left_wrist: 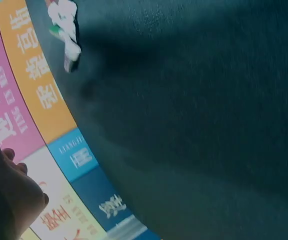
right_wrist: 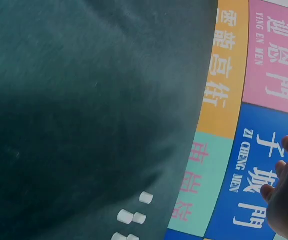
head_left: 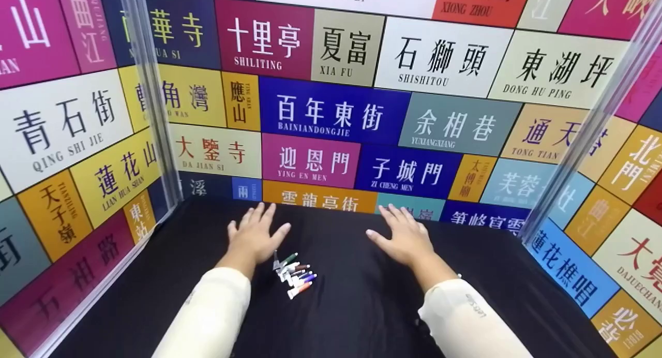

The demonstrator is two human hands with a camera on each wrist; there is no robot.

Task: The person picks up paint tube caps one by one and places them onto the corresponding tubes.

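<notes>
My left hand (head_left: 252, 238) is held over the black table with its fingers spread and nothing in its grasp. Just right of its wrist lies a small pile of paint tubes (head_left: 299, 283), white with green, brown, purple and orange bands. In the left wrist view these tubes (left_wrist: 63, 20) show at the top left, apart from the hand. My right hand (head_left: 406, 240), likewise with its fingers extended, holds nothing. Several small white cylinders (right_wrist: 125, 216) sit on the cloth at the bottom of the right wrist view; in the head view the right forearm mostly hides them.
Black cloth (head_left: 341, 316) covers the table. Clear upright panels, with edges at the left (head_left: 155, 104) and right (head_left: 584, 130), flank it. Behind stands a wall of colourful place-name signs (head_left: 331, 112).
</notes>
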